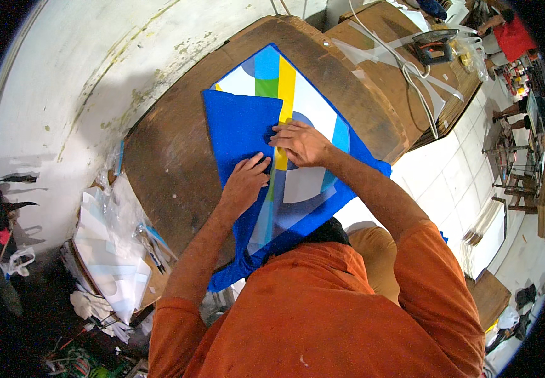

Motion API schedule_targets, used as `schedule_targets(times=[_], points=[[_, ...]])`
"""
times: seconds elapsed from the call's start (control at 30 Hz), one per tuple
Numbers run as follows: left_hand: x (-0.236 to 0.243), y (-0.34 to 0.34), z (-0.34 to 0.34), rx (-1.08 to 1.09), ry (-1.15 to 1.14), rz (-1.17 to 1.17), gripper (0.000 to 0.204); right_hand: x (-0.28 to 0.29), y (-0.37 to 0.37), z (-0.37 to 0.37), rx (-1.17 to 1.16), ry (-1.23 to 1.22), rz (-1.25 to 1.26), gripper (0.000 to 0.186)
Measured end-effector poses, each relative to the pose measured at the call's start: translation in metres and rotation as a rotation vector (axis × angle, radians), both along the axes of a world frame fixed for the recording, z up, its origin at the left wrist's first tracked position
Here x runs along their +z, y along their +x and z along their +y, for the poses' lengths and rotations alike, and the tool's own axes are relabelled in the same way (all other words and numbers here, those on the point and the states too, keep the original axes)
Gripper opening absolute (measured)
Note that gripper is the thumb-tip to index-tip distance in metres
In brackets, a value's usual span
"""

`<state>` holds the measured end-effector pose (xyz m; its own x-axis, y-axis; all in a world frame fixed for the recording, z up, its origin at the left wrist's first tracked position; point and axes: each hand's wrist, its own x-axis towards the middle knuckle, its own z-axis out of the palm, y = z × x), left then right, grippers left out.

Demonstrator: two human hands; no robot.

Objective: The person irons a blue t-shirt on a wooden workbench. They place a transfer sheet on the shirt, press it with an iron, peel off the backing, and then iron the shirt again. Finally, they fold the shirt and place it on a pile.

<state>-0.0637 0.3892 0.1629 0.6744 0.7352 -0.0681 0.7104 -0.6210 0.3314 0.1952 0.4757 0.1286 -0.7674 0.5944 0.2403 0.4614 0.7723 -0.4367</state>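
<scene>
A blue cloth [238, 123] lies on the brown board, partly turned over a sheet printed with blue, green, yellow and white shapes [267, 60]. My left hand [246, 183] rests on the blue cloth, its fingers stretched out and lying on the fabric. To its right and a little farther off, my right hand [302, 143] has its fingers bent and drawn together at the cloth's edge, over the yellow stripe. Its fingertips seem to pinch that edge; the thumb is mostly hidden. Near my body the cloth hangs over the board's near edge.
The brown board [165, 151] forms the worktop beside a stained white wall [64, 75]. At the far right, an iron [435, 47] with a pale cord stands on a second brown surface [379, 82]. Paper sheets [112, 252] lie at the left. A person in red [515, 41] is farther off.
</scene>
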Motion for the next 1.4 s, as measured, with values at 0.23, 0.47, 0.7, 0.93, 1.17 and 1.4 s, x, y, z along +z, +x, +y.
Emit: schedule_targets(times=[0.23,0.47,0.7,0.93,1.17,1.4], points=[[0.0,-0.006,0.007,-0.072,0.0,-0.032,0.021,0.001,0.001,0.015,0.028,-0.064,-0.018,0.037],[0.003,-0.01,0.018,-0.009,-0.152,-0.164,0.064,0.006,0.0,0.016,-0.03,-0.106,0.011,0.031],[0.007,-0.013,0.029,-0.103,-0.118,-0.055,0.075,0.005,-0.002,0.011,-0.081,-0.109,0.045,0.03],[0.008,-0.014,0.028,-0.095,-0.129,-0.04,0.078,0.004,0.0,0.011,-0.067,-0.119,0.05,0.033],[0.02,-0.011,0.034,-0.165,-0.077,0.078,0.077,-0.003,-0.001,0.012,-0.066,-0.096,0.051,0.036],[0.02,-0.009,0.039,-0.185,-0.134,0.073,0.075,-0.006,0.005,0.01,-0.078,-0.035,0.206,0.04]])
